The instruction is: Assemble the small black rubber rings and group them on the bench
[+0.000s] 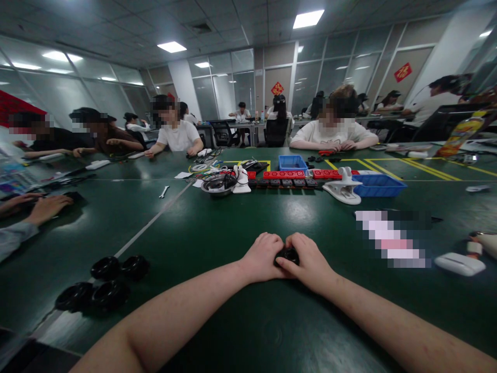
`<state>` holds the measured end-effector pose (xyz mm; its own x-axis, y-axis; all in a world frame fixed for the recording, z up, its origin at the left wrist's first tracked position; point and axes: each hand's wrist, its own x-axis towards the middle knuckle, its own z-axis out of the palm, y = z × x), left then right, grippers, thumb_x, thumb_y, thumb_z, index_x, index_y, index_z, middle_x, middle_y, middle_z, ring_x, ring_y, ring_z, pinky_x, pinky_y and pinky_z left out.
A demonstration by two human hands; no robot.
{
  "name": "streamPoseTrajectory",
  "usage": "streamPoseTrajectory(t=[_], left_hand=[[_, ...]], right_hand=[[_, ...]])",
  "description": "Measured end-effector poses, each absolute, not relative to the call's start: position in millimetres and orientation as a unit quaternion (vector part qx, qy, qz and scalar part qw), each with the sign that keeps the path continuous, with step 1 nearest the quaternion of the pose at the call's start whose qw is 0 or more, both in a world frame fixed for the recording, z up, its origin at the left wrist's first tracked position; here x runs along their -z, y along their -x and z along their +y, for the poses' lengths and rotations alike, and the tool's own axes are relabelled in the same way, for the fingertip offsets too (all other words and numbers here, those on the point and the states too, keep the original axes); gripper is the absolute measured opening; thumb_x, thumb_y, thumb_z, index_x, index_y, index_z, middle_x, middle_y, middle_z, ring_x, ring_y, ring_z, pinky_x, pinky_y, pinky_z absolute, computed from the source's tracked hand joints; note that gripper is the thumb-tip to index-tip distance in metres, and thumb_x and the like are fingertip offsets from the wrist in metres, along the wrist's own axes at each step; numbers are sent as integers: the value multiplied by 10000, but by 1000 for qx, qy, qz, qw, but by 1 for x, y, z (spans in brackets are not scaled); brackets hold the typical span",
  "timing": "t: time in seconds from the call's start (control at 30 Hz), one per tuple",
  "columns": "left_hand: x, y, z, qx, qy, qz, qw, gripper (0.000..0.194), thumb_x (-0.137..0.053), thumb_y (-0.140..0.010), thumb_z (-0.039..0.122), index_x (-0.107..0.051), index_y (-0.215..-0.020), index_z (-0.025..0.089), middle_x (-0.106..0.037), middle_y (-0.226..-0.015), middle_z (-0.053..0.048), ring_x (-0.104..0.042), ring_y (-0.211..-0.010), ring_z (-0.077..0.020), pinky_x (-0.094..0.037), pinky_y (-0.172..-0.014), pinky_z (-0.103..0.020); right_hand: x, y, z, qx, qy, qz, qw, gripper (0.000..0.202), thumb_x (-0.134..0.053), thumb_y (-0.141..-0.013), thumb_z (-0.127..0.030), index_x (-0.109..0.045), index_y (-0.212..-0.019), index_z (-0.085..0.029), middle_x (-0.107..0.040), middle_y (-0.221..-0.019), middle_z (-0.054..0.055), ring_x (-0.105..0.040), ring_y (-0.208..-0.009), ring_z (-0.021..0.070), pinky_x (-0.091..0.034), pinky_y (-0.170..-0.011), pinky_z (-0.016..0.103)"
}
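Between my two hands, low over the green table [202, 228], is a round black ring-shaped part [289, 255] with a hollow middle, like a small wheel or tyre. My left hand [264, 256] is curled round its left side. On the other side my right hand [308, 259] grips it, thumb across the near edge. Much of the part is hidden by my fingers. Several similar black ring-shaped parts [106, 268] lie in a cluster on the table to the left of my forearm.
Ahead stand a metal bowl [218, 184], red power strips [289, 175], a white clip stand [344, 186] and blue trays [378, 185]. A wrench [164, 192] lies left. Right is a white case [460, 263]. A co-worker's hands [50, 204] are at far left; people sit opposite.
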<state>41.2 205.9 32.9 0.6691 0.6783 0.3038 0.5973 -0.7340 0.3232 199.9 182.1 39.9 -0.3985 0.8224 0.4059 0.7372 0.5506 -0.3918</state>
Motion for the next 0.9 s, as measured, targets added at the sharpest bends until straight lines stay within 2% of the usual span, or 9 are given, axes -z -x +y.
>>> streamPoseTrajectory(t=[0.1,0.23,0.37,0.43,0.6,0.67,0.73,0.83,0.9], left_hand=[[-31,-41,207,-204,-911,345,98,352,-652,-627,453,-490,-767,173,-506,-829,-22,-474,-795,-182,-386,-780,-319],[-32,-40,208,-208,-909,342,121,337,-669,-610,424,-523,-784,176,-509,-842,-21,-476,-809,-185,-383,-792,-321],[-35,-38,210,-194,-909,332,159,354,-679,-599,349,-560,-888,183,-511,-920,-28,-473,-870,-195,-380,-822,-330],[-35,-37,211,-185,-913,324,168,343,-677,-599,328,-573,-895,187,-511,-945,-28,-470,-897,-201,-377,-836,-335],[-32,-36,213,-180,-926,294,156,238,-663,-620,334,-590,-798,194,-511,-1003,-24,-456,-983,-213,-343,-901,-345],[-30,-36,213,-181,-928,289,148,280,-660,-623,355,-584,-841,197,-513,-1009,-26,-457,-991,-217,-340,-908,-348],[-28,-36,213,-178,-929,290,143,359,-659,-622,374,-564,-924,205,-515,-1014,-30,-458,-992,-221,-340,-910,-358],[-29,-37,211,-185,-924,303,141,485,-654,-630,420,-503,-1038,206,-508,-1042,-43,-452,-1002,-230,-333,-917,-379],[-31,-38,209,-192,-918,316,143,576,-657,-610,486,-466,-1068,193,-505,-1043,-55,-458,-985,-233,-340,-906,-386]], right_hand=[[-39,-199,184,-88,479,-827,280,233,-580,-735,-372,-444,-756,-184,-501,-747,24,-463,-706,185,-372,-633,322],[-41,-200,184,-90,466,-830,291,225,-609,-711,-355,-470,-742,-181,-511,-751,28,-472,-721,187,-378,-639,323],[-44,-204,182,-106,394,-855,320,133,-541,-761,-279,-541,-852,-181,-543,-836,52,-489,-797,195,-388,-702,349],[-46,-205,179,-110,349,-869,334,159,-491,-768,-206,-557,-912,-191,-563,-887,57,-493,-835,196,-385,-734,364],[-52,-203,172,-104,258,-895,349,212,-400,-711,-90,-573,-752,-206,-614,-789,19,-509,-862,189,-357,-831,395],[-54,-201,168,-94,249,-902,341,202,-403,-703,-93,-566,-735,-208,-612,-754,12,-512,-871,188,-330,-878,407],[-55,-200,166,-83,250,-904,336,195,-419,-719,-119,-566,-810,-208,-615,-802,20,-506,-896,195,-319,-897,411],[-54,-200,168,-67,284,-893,343,209,-454,-762,-220,-532,-953,-191,-591,-927,57,-489,-914,213,-348,-858,408],[-51,-201,171,-60,332,-876,345,243,-481,-776,-315,-508,-970,-172,-566,-937,79,-488,-887,222,-368,-815,405]])
